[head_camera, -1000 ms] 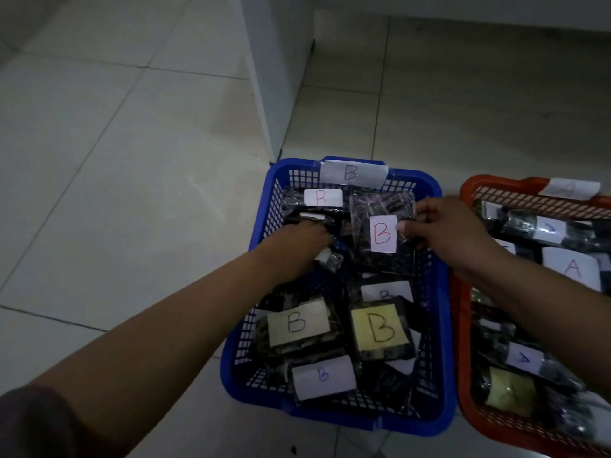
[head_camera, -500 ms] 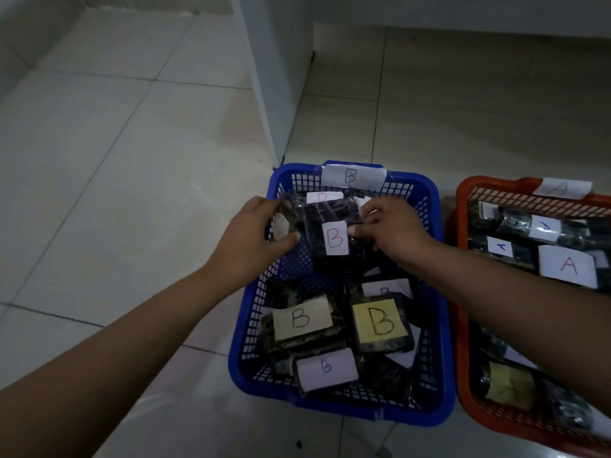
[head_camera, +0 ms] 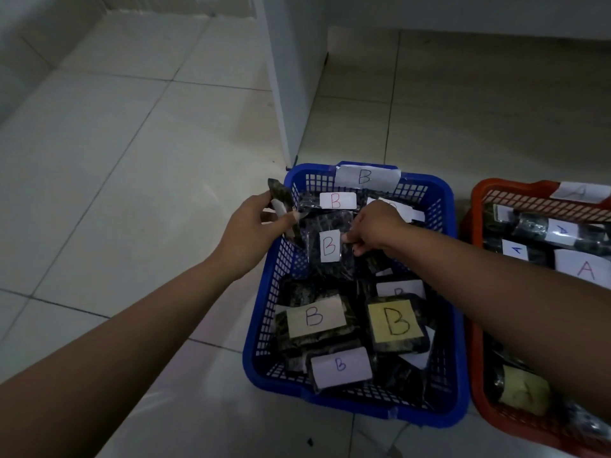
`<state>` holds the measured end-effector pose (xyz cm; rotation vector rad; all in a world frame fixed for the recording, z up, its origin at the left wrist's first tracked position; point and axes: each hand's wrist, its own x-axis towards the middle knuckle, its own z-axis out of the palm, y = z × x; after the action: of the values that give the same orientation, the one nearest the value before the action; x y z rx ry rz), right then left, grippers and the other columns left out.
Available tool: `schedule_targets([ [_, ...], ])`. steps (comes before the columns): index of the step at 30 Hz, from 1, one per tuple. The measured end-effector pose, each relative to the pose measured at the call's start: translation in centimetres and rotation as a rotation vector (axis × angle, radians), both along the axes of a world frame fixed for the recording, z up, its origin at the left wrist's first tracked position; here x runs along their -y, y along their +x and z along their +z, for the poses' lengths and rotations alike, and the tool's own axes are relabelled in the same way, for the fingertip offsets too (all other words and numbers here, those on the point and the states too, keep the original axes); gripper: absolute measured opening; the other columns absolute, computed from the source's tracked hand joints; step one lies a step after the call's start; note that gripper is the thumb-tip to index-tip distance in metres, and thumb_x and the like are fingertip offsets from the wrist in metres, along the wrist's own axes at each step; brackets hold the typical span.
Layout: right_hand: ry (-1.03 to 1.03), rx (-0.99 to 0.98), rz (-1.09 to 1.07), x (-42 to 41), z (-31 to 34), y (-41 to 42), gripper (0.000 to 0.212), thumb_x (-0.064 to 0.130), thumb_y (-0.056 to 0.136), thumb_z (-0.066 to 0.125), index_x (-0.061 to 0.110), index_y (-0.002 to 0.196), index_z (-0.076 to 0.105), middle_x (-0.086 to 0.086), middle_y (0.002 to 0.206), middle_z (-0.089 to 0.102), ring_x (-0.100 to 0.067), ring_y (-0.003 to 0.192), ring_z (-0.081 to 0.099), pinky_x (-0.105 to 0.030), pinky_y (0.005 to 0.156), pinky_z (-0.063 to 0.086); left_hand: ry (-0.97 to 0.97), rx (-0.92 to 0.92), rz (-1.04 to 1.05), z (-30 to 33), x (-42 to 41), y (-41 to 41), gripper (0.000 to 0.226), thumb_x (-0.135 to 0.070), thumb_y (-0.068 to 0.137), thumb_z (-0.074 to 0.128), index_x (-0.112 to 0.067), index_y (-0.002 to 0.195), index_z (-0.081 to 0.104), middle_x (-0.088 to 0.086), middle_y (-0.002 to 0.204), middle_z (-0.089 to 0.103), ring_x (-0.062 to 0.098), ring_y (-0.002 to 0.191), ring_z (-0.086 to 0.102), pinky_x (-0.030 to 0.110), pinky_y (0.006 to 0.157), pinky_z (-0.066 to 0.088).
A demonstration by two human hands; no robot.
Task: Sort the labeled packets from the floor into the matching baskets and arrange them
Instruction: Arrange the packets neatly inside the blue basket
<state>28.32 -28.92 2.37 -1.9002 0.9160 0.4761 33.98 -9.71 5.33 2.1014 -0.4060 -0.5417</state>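
Observation:
A blue basket [head_camera: 458, 292] tagged B stands on the floor and holds several dark packets with B labels. My left hand [head_camera: 251, 229] grips a dark packet [head_camera: 281, 196] edge-on above the basket's left rim. My right hand [head_camera: 373, 231] pinches the right edge of another dark packet [head_camera: 325, 259] with a red B label, held upright inside the basket's far half. Lower down lie packets with a cream B label [head_camera: 314, 317], a yellow B label [head_camera: 395, 320] and a white B label [head_camera: 340, 365].
An orange basket [head_camera: 479, 193] tagged A stands to the right of the blue one, touching it, and holds several A packets. A white wall corner [head_camera: 281, 94] rises just behind the blue basket. Pale floor tiles [head_camera: 115, 193] spread to the left.
My left hand lifted its packet up and left over the basket's rim. My right hand shifted its red-B packet leftward and down into the basket.

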Motion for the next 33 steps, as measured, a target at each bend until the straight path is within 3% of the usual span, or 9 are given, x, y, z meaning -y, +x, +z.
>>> schedule_targets([
  [3,-0.047,0.029,0.017,0.2,-0.5,-0.6,0.015,0.011,0.082,0.070,0.001,0.081,0.059,-0.013,0.073,0.066,-0.022,0.063,0.066,-0.034,0.072,0.057,0.008,0.050,-0.056,0.1,0.0,0.1,0.029,-0.037,0.087,0.062,-0.028,0.115,0.058,-0.003,0.112,0.062,0.013,0.098,0.062,0.028,0.083,0.053],
  [6,-0.056,0.119,-0.020,0.6,-0.9,-1.2,0.023,0.007,0.083,0.067,0.010,0.066,0.053,-0.012,0.070,0.062,-0.021,0.058,0.061,-0.035,0.069,0.056,0.058,0.105,-0.098,0.1,0.4,-0.3,0.051,-0.035,0.079,0.071,-0.029,0.126,0.051,-0.013,0.095,0.061,0.005,0.083,0.060,0.004,0.064,0.043],
  [10,0.010,0.131,-0.060,0.4,-0.9,-2.1,0.023,0.008,0.080,0.072,0.006,0.065,0.054,-0.015,0.069,0.065,-0.025,0.061,0.065,-0.044,0.077,0.057,0.034,0.119,-0.033,-0.6,0.8,-0.6,0.050,-0.031,0.068,0.082,-0.023,0.107,0.051,-0.007,0.093,0.061,0.008,0.076,0.059,0.010,0.061,0.046],
  [13,-0.055,0.071,0.114,-1.2,-1.3,-2.2,0.015,0.013,0.082,0.071,0.000,0.076,0.063,-0.015,0.075,0.068,-0.026,0.071,0.068,-0.042,0.075,0.057,0.000,0.137,-0.061,-0.9,0.8,-0.7,0.041,-0.029,0.069,0.082,-0.026,0.101,0.057,-0.009,0.093,0.063,0.012,0.081,0.062,0.013,0.067,0.049],
  [18,-0.285,-0.042,0.317,-3.4,-1.8,-1.2,0.024,0.013,0.086,0.064,0.006,0.066,0.053,-0.006,0.068,0.052,-0.018,0.064,0.054,-0.024,0.046,0.040,-0.020,0.158,-0.028,-0.9,0.9,-1.0,0.035,-0.029,0.073,0.079,-0.026,0.104,0.061,-0.014,0.093,0.065,0.001,0.079,0.060,0.003,0.067,0.045],
  [22,-0.335,-0.177,0.312,-3.0,-1.3,-0.6,0.026,0.018,0.075,0.078,0.002,0.092,0.065,-0.007,0.087,0.066,-0.020,0.086,0.066,-0.025,0.068,0.050,-0.052,0.122,0.001,-0.8,0.7,-0.8,0.035,-0.028,0.074,0.078,-0.023,0.105,0.063,-0.010,0.095,0.067,0.004,0.081,0.062,0.005,0.068,0.047],
  [26,-0.291,-0.233,0.210,-2.4,-2.0,-0.3,0.034,0.025,0.069,0.082,0.002,0.086,0.064,-0.009,0.092,0.070,-0.019,0.088,0.067,-0.026,0.075,0.054,-0.058,0.099,-0.003,-0.7,0.5,-0.7,0.036,-0.029,0.076,0.076,-0.020,0.108,0.063,-0.009,0.097,0.067,0.006,0.083,0.063,0.007,0.067,0.049],
  [29,-0.324,-0.253,0.189,-1.9,-1.4,-0.5,0.041,0.034,0.068,0.082,0.006,0.093,0.065,-0.002,0.070,0.060,-0.013,0.077,0.059,-0.022,0.057,0.047,-0.058,0.081,-0.004,-0.7,0.4,-0.6,0.035,-0.029,0.076,0.076,-0.020,0.108,0.063,-0.008,0.098,0.067,0.006,0.082,0.063,0.008,0.065,0.049],
  [33,-0.364,-0.312,0.248,-2.4,-1.0,-0.4,0.046,0.035,0.064,0.085,0.005,0.093,0.066,-0.004,0.070,0.060,-0.014,0.072,0.060,-0.024,0.051,0.044,-0.051,0.079,0.003,-0.7,0.5,-0.6,0.035,-0.029,0.076,0.076,-0.019,0.108,0.063,-0.008,0.097,0.067,0.007,0.082,0.063,0.007,0.064,0.049],
])
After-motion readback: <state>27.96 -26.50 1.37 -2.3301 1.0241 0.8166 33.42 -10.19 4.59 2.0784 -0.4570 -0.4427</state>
